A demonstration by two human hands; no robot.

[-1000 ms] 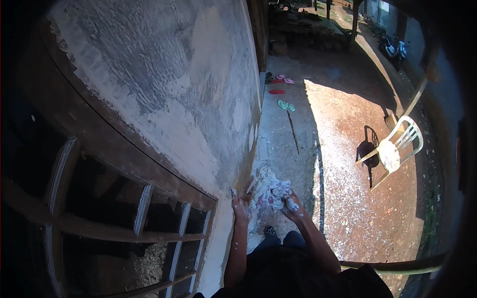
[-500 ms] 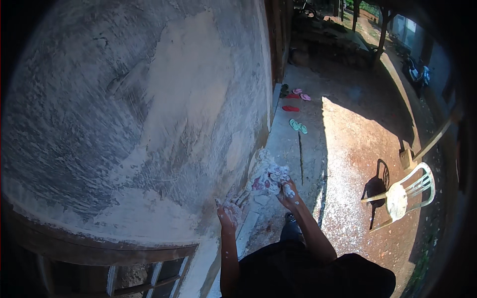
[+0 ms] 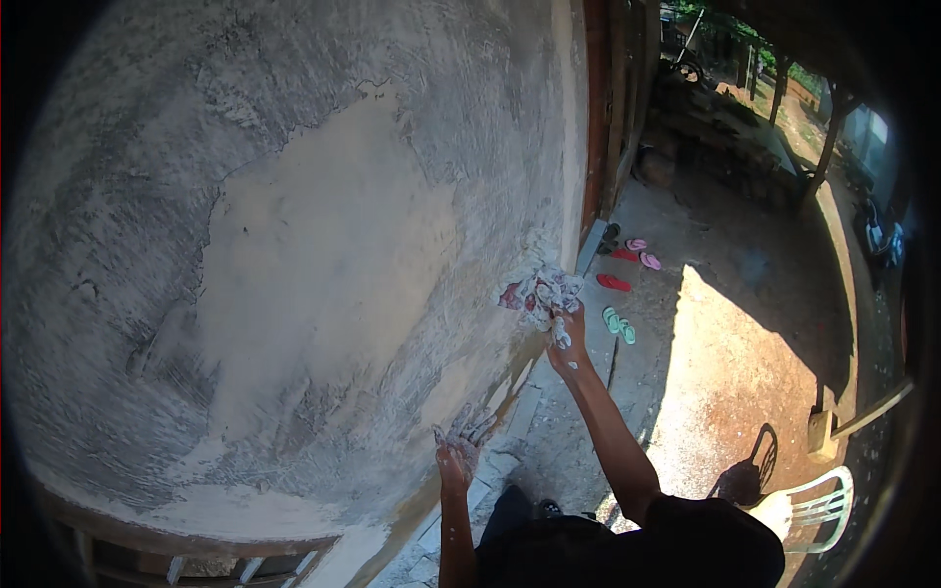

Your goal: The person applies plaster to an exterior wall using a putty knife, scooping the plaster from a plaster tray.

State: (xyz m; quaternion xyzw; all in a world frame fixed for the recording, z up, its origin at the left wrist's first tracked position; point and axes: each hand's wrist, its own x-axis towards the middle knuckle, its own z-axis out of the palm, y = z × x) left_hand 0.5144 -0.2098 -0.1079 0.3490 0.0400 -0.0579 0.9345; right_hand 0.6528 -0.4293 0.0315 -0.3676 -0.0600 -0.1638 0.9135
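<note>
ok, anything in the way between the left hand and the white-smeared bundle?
Nothing visible. The left hand is open, apart from the white-smeared bundle; the right hand grips the bundle's near side, and the wall runs alongside the gap.

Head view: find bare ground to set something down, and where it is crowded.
Bare: sunlit dirt between the green flip-flops and the white plastic chair. Crowded: concrete beyond the green pair, where red flip-flops and pink flip-flops cluster.

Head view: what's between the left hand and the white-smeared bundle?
Only plastered wall shows between the left hand and the white-smeared bundle in the head view.
</note>
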